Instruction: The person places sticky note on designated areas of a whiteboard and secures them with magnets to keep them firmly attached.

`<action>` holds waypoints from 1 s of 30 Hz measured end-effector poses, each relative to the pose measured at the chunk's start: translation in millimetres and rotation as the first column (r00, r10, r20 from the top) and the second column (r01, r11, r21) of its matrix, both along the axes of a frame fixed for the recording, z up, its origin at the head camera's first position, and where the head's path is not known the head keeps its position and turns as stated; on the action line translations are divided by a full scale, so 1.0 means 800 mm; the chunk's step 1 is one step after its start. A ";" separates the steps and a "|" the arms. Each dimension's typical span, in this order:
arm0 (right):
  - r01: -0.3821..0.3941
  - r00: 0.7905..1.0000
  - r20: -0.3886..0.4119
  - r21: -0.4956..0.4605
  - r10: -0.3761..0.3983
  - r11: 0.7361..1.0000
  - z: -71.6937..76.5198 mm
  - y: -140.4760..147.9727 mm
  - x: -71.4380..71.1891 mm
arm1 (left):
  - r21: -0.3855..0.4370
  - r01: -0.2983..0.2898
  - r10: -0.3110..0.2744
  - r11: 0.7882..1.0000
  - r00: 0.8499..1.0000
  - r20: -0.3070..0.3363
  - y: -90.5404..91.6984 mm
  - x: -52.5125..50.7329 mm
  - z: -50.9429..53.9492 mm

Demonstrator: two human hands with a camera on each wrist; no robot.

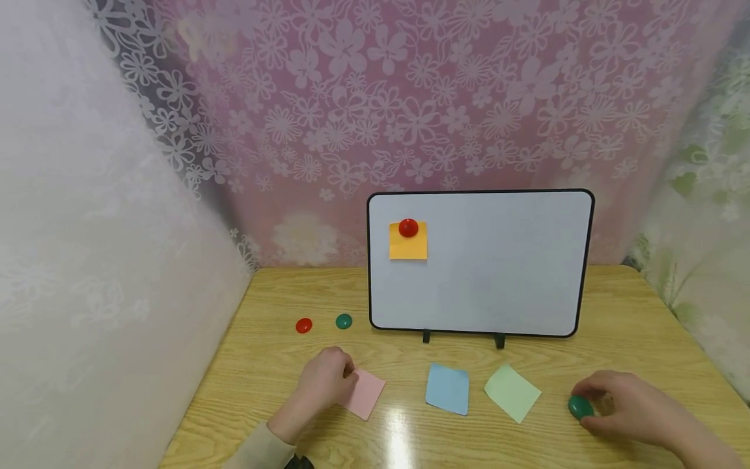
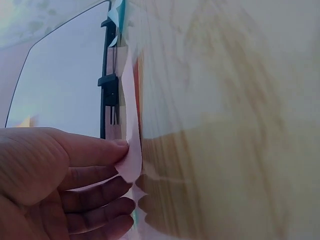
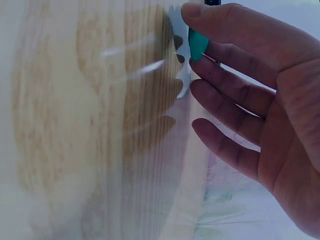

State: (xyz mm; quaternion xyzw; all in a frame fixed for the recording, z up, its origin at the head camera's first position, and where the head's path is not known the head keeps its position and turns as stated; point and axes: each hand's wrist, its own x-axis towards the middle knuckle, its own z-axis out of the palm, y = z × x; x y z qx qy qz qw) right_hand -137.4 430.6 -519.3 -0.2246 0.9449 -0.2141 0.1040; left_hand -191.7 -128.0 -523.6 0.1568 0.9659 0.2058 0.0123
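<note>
My left hand (image 1: 325,378) pinches the edge of a pink sticky note (image 1: 366,395) at the table's left. In the left wrist view the thumb presses on that pink sheet (image 2: 131,160), which stands slightly bent just over the tabletop. Over on the right, my right hand (image 1: 629,407) grips a round green magnet (image 1: 581,408) between thumb and fingers, low at the table. The same green magnet (image 3: 198,44) shows partly in the right wrist view, with the other fingers spread loosely below it. A blue note (image 1: 447,389) and a light green note (image 1: 512,393) lie between the hands.
A whiteboard (image 1: 498,267) with a black frame stands on small feet at the back. A red magnet (image 1: 408,228) is on an orange note (image 1: 408,249) there. Another red magnet (image 1: 303,326) and a green one (image 1: 344,321) lie left of the board. Floral curtains (image 1: 410,98) surround the table.
</note>
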 end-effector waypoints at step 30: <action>0.046 0.998 -0.050 0.004 -0.046 0.999 0.008 -0.018 -0.006 | 0.205 -0.037 0.036 0.978 0.999 0.009 -0.024 -0.007 0.004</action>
